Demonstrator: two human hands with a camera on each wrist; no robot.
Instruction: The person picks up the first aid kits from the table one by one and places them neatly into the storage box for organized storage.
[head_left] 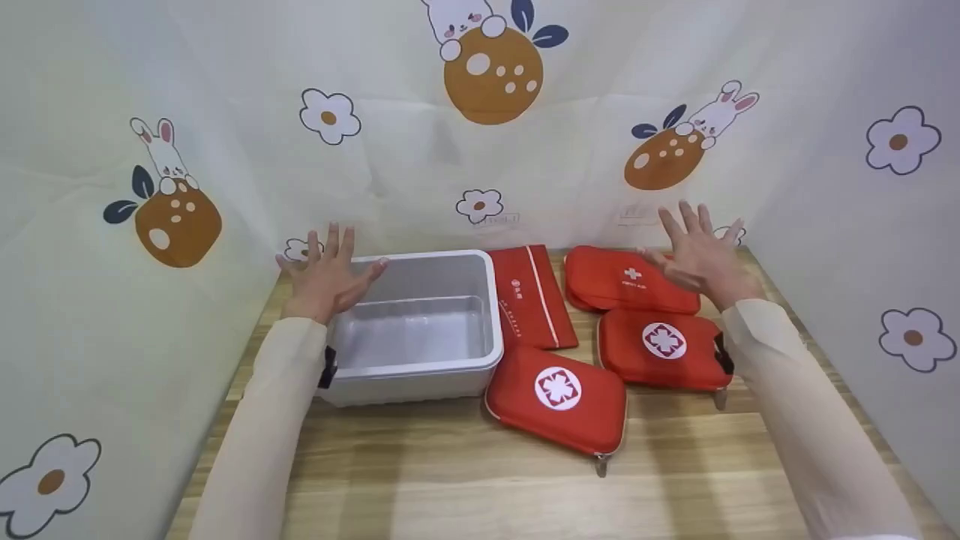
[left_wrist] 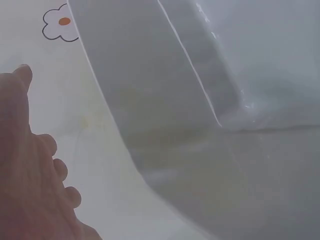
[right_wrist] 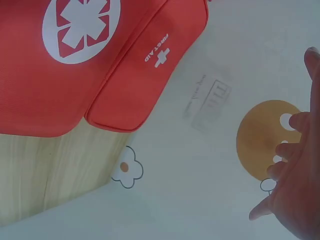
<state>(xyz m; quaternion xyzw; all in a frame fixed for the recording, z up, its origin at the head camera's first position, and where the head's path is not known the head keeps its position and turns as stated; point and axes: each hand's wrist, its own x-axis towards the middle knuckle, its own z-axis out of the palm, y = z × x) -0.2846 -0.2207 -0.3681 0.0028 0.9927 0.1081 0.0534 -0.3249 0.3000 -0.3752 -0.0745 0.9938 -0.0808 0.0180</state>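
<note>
My left hand [head_left: 328,279] is raised with its fingers spread, over the left side of a light grey plastic bin [head_left: 420,369]. Nothing is in its grasp, and the bin's inside shows bare. On the right, my right hand [head_left: 705,259] also has spread fingers and holds nothing; it is nearest a red first aid case [head_left: 600,274] with a small white cross. In front of that lies another red case [head_left: 637,356] with a round white emblem. A third red case [head_left: 525,397], marked alike, sits angled at the bin's front right corner.
Between bin and cases lies a flat red pouch [head_left: 517,292] with a white stripe. Everything rests on a wooden tabletop [head_left: 450,480]. Pale cloth walls [head_left: 405,165] printed with rabbits, oranges and flowers enclose the back and sides.
</note>
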